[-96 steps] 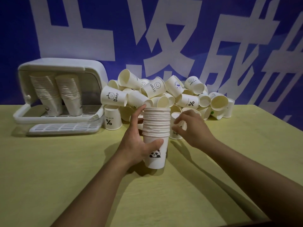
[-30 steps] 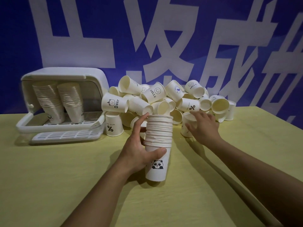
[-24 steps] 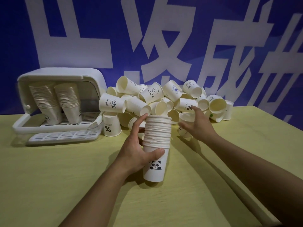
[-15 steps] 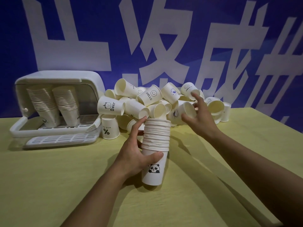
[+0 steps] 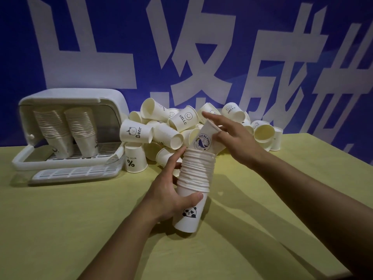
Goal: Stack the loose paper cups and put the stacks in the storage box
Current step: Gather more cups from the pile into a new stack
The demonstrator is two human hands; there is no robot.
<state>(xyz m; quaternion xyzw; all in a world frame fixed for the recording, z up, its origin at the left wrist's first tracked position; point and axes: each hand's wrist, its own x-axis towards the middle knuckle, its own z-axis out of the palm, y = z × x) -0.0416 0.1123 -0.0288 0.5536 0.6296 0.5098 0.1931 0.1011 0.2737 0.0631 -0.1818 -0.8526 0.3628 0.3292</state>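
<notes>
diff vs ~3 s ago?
The right hand reached into the loose pile, took a whale-print cup and brought it onto the stack, where it sits tilted, half nested. The left hand keeps its grip on the stack. Storage box unchanged.

One view only, from a head-worn wide-angle camera, so no second view shares the scene. It looks forward and slightly down across the yellow table (image 5: 60, 229) toward the blue banner (image 5: 121, 27) behind the table's far edge. The camera sits close: both forearms enter from the bottom edge. Straight lines bow near the frame's margins.
</notes>
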